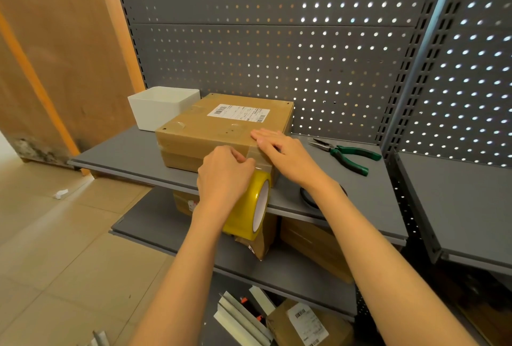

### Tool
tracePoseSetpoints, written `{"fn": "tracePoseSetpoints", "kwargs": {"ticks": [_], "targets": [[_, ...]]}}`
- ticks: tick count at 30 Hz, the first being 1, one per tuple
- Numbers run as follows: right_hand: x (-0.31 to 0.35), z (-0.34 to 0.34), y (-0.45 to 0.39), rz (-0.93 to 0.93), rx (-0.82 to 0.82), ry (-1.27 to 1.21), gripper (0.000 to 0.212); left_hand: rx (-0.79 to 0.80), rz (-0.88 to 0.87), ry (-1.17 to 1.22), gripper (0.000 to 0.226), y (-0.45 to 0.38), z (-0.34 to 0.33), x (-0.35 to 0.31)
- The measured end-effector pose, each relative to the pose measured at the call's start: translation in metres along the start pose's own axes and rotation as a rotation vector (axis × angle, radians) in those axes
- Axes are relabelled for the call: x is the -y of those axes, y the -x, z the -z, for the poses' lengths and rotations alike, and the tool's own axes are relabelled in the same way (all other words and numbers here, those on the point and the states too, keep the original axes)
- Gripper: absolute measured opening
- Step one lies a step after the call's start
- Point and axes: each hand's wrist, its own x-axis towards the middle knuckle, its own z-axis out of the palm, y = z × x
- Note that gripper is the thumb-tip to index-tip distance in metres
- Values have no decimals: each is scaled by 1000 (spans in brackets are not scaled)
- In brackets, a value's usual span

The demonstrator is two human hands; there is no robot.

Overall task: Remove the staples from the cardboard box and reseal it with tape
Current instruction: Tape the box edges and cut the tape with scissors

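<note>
A flat cardboard box [221, 126] with a white shipping label lies on the grey shelf [360, 196]. A strip of clear tape runs over its near right corner. My right hand [279, 149] lies flat with straight fingers on the box top, pressing the tape at that corner. My left hand [224, 173] grips a yellowish tape roll [249, 207] just in front of the box's near side, with the tape stretched from the roll up to the box edge.
Green-handled pliers [349, 155] lie on the shelf to the right of the box. A white bin [160, 107] stands at its back left. A dark ring [307, 196] lies under my right forearm. More cardboard boxes [313, 246] sit on lower shelves. A pegboard wall [277, 40] stands behind.
</note>
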Motion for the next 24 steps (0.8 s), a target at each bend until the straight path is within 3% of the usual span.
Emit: {"fn": "tracePoseSetpoints", "kwargs": {"ticks": [24], "targets": [[1,-2,2,-13,-3,-28,36,163,131,133,12,-26,-4,1]]}}
